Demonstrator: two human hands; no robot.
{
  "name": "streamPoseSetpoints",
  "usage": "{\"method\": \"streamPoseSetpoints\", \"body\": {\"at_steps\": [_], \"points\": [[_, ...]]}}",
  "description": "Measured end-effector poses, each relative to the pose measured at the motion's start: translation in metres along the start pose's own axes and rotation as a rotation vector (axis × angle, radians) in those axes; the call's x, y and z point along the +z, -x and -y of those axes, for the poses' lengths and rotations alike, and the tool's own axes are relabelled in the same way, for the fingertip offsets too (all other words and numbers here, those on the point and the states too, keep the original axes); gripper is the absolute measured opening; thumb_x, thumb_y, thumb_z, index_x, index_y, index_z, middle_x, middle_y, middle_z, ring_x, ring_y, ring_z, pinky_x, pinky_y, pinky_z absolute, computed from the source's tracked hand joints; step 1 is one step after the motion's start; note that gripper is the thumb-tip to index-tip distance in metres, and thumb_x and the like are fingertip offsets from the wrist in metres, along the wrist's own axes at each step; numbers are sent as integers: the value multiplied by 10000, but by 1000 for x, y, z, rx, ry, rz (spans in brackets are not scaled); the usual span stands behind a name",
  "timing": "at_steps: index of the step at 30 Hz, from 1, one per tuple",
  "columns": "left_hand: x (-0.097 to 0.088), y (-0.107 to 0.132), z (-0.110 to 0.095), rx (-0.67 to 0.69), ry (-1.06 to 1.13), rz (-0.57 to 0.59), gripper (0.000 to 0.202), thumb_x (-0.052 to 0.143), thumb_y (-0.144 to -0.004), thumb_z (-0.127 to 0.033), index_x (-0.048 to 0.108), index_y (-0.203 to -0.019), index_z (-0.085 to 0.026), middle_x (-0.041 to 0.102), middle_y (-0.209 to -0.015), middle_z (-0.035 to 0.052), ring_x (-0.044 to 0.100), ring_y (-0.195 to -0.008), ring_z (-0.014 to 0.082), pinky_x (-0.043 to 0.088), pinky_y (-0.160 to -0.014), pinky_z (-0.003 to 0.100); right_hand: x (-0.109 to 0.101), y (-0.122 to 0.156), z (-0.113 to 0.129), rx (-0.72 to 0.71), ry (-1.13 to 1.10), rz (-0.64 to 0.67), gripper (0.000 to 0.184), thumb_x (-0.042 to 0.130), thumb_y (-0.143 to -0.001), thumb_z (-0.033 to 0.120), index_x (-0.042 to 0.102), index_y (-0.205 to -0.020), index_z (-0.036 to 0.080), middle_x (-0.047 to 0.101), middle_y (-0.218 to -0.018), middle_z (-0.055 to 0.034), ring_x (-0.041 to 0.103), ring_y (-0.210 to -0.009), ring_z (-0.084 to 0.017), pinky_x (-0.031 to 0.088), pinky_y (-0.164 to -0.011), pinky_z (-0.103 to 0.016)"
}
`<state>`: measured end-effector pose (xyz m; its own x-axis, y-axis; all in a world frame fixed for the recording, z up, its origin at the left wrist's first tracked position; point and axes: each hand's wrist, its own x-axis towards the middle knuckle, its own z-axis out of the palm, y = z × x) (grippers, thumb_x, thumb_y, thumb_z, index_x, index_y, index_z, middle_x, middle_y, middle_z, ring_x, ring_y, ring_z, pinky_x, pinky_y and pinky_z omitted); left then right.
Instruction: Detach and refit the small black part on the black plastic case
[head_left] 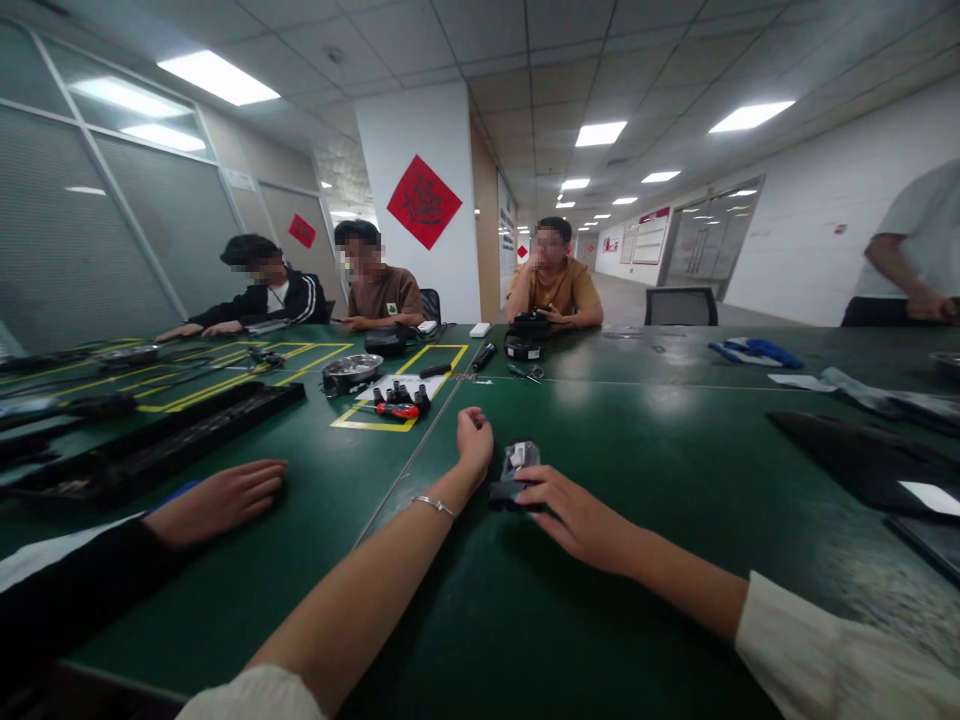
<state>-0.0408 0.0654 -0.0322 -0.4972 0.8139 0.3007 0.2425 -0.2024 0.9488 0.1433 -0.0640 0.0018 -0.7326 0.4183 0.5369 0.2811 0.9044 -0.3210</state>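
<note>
Bare forearms are stretched across the green desk (675,470).
A small black part (508,494) is touched by the loosely spread right hand (577,515), a clear packet (520,458) just behind it; the left hand (474,440) is curled into a fist beside the packet; farther off, a steel bowl (352,370) is seen.

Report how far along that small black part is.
Done: nothing shows as finished. In hand: the right hand rests fingers on the small black part, a clear packet just behind it; the left hand is a closed fist beside it. Left: the tools in the yellow-taped square lie untouched.
</note>
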Motion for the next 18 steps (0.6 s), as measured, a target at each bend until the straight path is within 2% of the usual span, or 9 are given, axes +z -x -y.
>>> {"method": "streamPoseSetpoints", "body": {"at_steps": [4, 8, 12, 15, 18], "points": [[1, -1, -1, -7, 20, 14, 276, 476, -675, 16, 488, -876, -174, 520, -800, -8, 513, -740, 94, 421, -741, 239, 5, 2, 9, 42, -43, 165, 279, 428, -876, 138, 428, -1148, 198, 400, -1304, -88, 436, -1167, -152, 389, -982, -342], [-1, 2, -5, -3, 13, 36, 291, 466, -664, 24, 489, -880, -169, 514, -806, -6, 507, -739, 92, 419, -742, 237, 5, 4, 6, 95, -49, 185, 286, 423, -879, 180, 415, -1164, 199, 428, -1292, -89, 455, -1153, -153, 406, -952, -344], [-3, 6, -10, 7, -17, 61, 276, 465, -684, 0, 487, -903, -168, 511, -827, -1, 501, -745, 94, 418, -743, 240, 0, 3, 10, 29, 167, 207, 397, 447, -861, 285, 384, -1248, 220, 470, -1274, -84, 527, -1039, -199, 462, -807, -356], [-4, 7, -12, 7, -32, 73, 265, 460, -693, -11, 489, -904, -169, 512, -824, -2, 504, -752, 98, 417, -736, 237, -2, 1, 18, -21, 338, 229, 485, 440, -848, 373, 360, -1302, 224, 465, -1291, -103, 571, -917, -208, 464, -677, -319], [-4, 8, -12, 5, -33, 101, 252, 460, -691, -18, 497, -890, -169, 511, -789, -7, 498, -729, 102, 415, -712, 238, -1, 0, 21, -41, 415, 232, 418, 392, -867, 317, 410, -1269, 204, 535, -1211, -97, 583, -865, -178, 446, -635, -272]]}}
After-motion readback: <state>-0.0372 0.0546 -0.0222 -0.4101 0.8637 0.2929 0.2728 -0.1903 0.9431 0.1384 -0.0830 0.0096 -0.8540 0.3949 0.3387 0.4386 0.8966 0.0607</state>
